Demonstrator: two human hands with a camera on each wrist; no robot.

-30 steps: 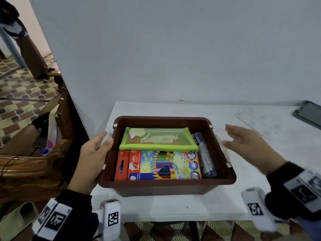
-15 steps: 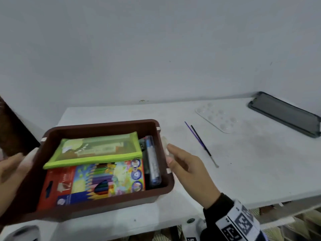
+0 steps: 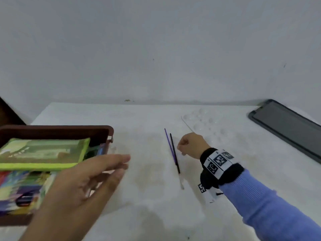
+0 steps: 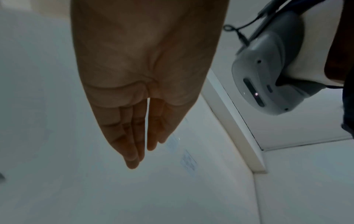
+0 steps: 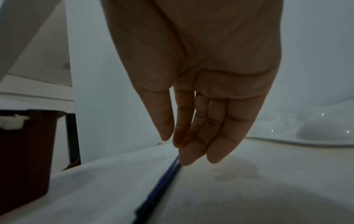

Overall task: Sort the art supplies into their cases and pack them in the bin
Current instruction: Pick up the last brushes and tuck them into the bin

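Overhead, both hands' fingers hang loose, holding nothing, above a stained white table (image 3: pixel 156 197) against a bare grey wall (image 3: pixel 156 49).

A brown plastic bin (image 3: pixel 57 132) sits on the white tabletop (image 3: pixel 149 197), packed with a lime-green zip pouch (image 3: pixel 43 153) lying flat over a colourful box of coloured pencils (image 3: pixel 20 192). Two thin paintbrushes (image 3: pixel 173 153), one purple and one black, lie side by side just left of the right grip (image 3: pixel 191 145), whose fingertips (image 5: pixel 188 160) reach their handles. A clear paint palette (image 3: pixel 201 122) rests just beyond it.
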